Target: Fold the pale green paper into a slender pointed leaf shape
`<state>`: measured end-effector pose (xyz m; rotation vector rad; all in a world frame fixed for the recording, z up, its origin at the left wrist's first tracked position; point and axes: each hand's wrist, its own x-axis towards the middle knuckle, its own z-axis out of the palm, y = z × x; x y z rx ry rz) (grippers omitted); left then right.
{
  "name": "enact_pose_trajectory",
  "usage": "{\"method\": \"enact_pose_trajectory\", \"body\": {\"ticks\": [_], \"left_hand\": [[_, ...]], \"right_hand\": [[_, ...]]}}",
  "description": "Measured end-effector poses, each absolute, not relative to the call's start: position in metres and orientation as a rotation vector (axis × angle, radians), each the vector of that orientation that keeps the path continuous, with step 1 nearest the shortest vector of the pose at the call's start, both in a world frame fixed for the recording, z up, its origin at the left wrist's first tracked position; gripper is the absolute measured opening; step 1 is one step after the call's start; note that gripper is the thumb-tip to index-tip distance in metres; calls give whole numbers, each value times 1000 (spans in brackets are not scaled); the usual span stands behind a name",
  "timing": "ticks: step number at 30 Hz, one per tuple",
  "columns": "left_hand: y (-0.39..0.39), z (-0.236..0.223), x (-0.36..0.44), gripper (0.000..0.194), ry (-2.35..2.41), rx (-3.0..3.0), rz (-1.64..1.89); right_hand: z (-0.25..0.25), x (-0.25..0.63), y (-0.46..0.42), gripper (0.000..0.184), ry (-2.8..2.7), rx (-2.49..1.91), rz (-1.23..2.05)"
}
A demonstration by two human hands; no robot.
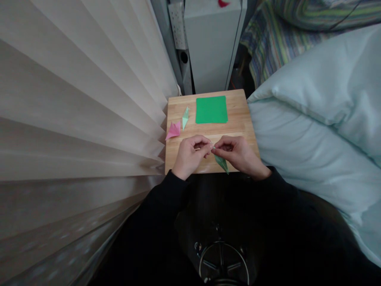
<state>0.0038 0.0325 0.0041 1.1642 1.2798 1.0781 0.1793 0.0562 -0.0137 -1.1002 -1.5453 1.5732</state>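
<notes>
A folded green origami piece (pixel 221 163) hangs between my hands over the near edge of a small wooden table. My left hand (pixel 193 153) pinches its upper tip, thumb against the fingers. My right hand (pixel 238 153) grips the same tip from the other side, its fingertips touching or nearly touching those of the left. The piece's lower point slants down to the right. Its upper end is mostly hidden by my fingers. Beyond my left hand lie a pink origami piece (pixel 173 130) and a pale green origami piece (pixel 185 118).
A stack of green paper (pixel 211 109) lies on the far part of the wooden table (pixel 238 123). A pleated curtain (pixel 119 99) borders the left, bedding (pixel 291 119) the right. A grey cabinet (pixel 212 51) stands behind. Below is a round metal stool base (pixel 248 267).
</notes>
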Motion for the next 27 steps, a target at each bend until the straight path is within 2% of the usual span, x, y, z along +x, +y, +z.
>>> {"method": "enact_pose_trajectory", "body": {"ticks": [4, 8, 16, 18, 21, 27], "left_hand": [[30, 1, 6, 16, 1312, 1238, 1103], [27, 0, 9, 12, 1398, 1336, 1112], [28, 2, 9, 25, 1490, 1435, 1104], [30, 2, 7, 25, 1480, 1383, 1152], [33, 1, 4, 16, 1478, 1190, 1219], [30, -1, 6, 14, 1154, 817, 975]], "right_hand": [[-15, 180, 57, 36, -1521, -1095, 1625], [-17, 181, 57, 27, -1558, -1103, 1663], [-19, 180, 58, 19, -1592, -1053, 1627], [-21, 180, 59, 22, -1583, -1055, 1606], [-22, 179, 61, 29, -1496, -1033, 1624], [-18, 178, 64, 45, -1238, -945, 1711]]}}
